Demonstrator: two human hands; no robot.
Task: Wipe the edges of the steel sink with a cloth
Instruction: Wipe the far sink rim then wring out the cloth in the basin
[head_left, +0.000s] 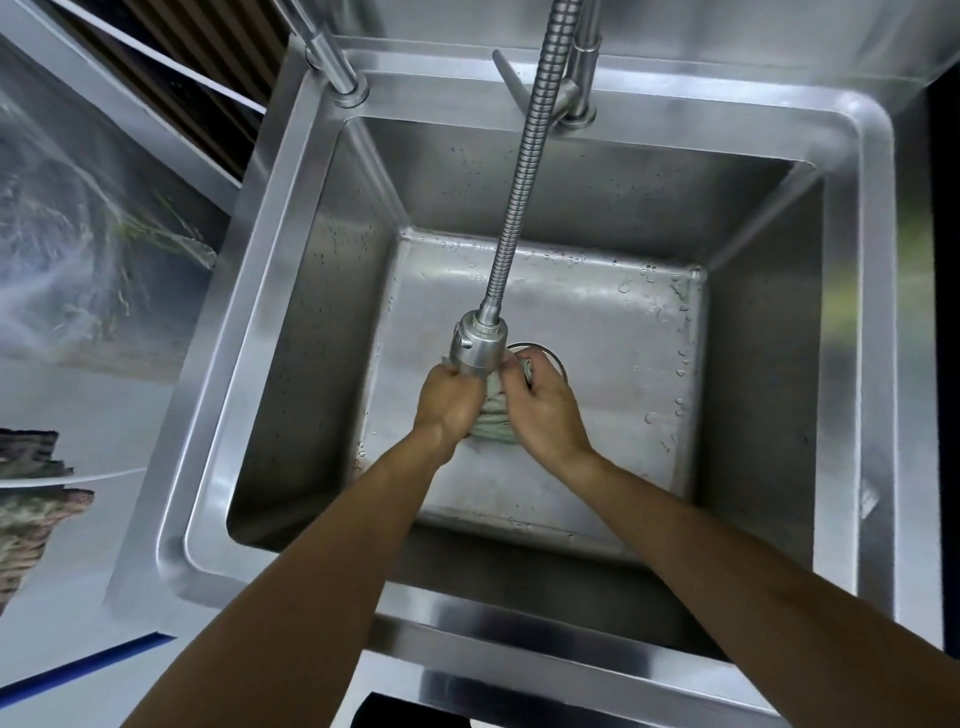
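A deep steel sink (857, 291) with a broad flat rim fills the view. Over the middle of the basin, both hands hold a bunched pale green cloth (493, 423). My left hand (449, 400) grips its left side and my right hand (540, 402) grips its right side, fingers curled round the fabric. The cloth sits directly beneath the spray head (479, 347) of the flexible steel hose. Most of the cloth is hidden between my hands.
The coiled hose (524, 171) hangs from the back down to the basin's middle. Its tap post (582, 78) and a second steel post (332, 62) rise from the back rim. A drain (545, 356) lies beside my right hand. Water drops dot the basin floor.
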